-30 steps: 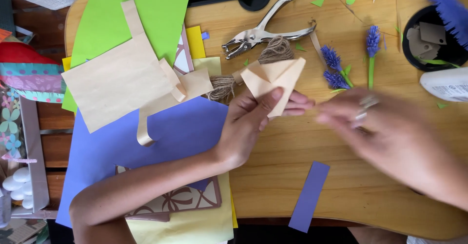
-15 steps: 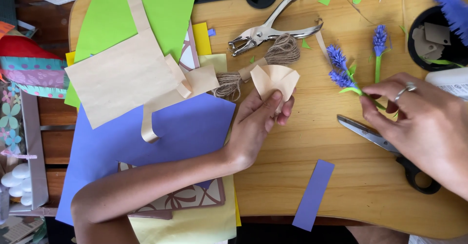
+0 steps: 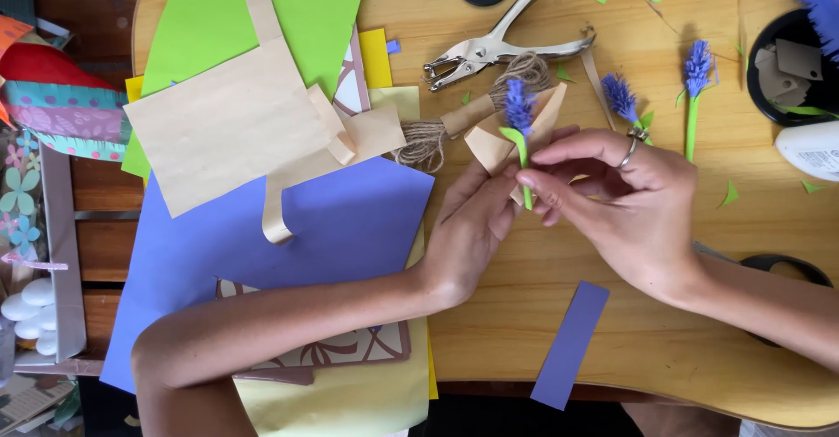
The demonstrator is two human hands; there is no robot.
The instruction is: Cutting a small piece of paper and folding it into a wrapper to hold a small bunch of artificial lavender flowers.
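My left hand [image 3: 472,227] holds a small folded tan paper piece [image 3: 489,147] above the wooden table [image 3: 524,315]. My right hand [image 3: 620,201] pinches the green stem of a purple paper flower [image 3: 519,114] and holds it against that tan piece. Both hands meet at the middle of the table. Two more purple paper flowers [image 3: 622,98] [image 3: 696,70] lie just behind my right hand. A ring sits on one finger of my right hand.
A metal hole punch [image 3: 498,48] and a twine bundle [image 3: 454,131] lie behind the hands. Sheets of blue [image 3: 288,253], green [image 3: 297,9] and tan paper [image 3: 227,127] cover the left. A blue paper strip [image 3: 570,346] lies near the front edge. A black bowl [image 3: 786,61] sits far right.
My right hand put down the scissors, picked up a purple paper flower and brought it left to the tan piece in my left hand.
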